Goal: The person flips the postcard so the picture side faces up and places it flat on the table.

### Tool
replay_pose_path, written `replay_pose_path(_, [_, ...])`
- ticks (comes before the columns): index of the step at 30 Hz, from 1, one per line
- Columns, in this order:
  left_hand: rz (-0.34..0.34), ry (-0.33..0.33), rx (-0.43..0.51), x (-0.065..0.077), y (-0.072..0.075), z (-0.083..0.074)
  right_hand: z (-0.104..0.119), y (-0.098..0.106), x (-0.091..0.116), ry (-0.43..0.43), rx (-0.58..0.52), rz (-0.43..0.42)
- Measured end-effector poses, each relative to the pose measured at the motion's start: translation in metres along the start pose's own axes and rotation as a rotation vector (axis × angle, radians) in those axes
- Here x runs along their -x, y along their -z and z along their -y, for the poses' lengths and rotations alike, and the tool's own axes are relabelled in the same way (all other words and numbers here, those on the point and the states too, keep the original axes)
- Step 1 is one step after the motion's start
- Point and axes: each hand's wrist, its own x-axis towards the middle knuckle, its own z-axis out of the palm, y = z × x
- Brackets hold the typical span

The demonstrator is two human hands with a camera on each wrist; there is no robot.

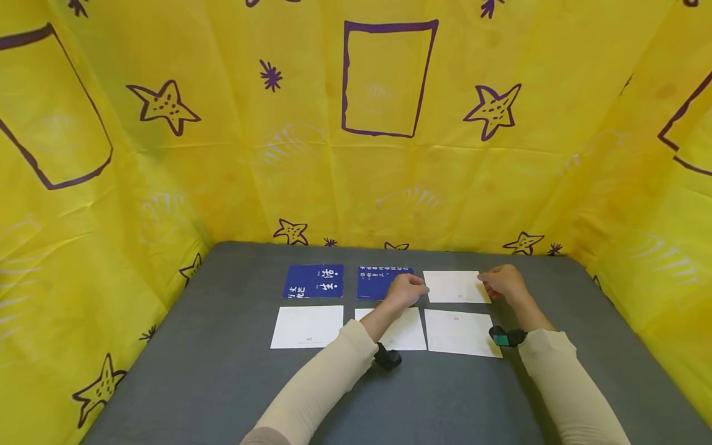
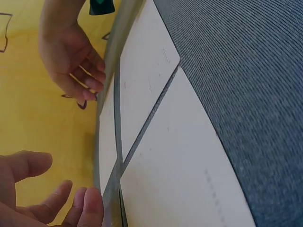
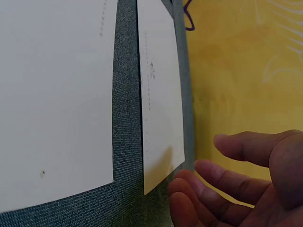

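At the back right of the grey table lies a white card (image 1: 456,286) with a small print near its lower edge. My left hand (image 1: 405,292) is at that card's left edge, partly covering a blue card (image 1: 378,281) with white characters. In the left wrist view its thumb (image 2: 35,163) and fingers are spread apart with nothing between them. On the other side, my right hand (image 1: 503,283) has its fingertips by the card's right edge; whether they touch cannot be told. The right wrist view shows its thumb (image 3: 244,144) apart from the loosely bent fingers.
Another blue card (image 1: 314,281) lies at the back left. In the front row are a left white card (image 1: 306,327), a middle white card (image 1: 408,330) partly behind my left forearm, and a right white card (image 1: 461,334). A yellow patterned cloth (image 1: 311,185) encloses the grey table (image 1: 222,371).
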Motion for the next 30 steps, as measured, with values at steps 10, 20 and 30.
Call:
replay_pose_path(10, [-0.005,0.055,-0.006,0.002,-0.015,-0.012,-0.001,0.000,0.000,-0.021,0.048,-0.018])
replay_pose_path(20, [-0.006,0.095,-0.065,-0.002,-0.025,-0.015,0.000,-0.003,0.001,0.001,0.146,-0.007])
replay_pose_path(30, [0.003,0.139,-0.062,-0.007,-0.029,-0.019,0.002,-0.008,-0.001,-0.006,0.148,0.005])
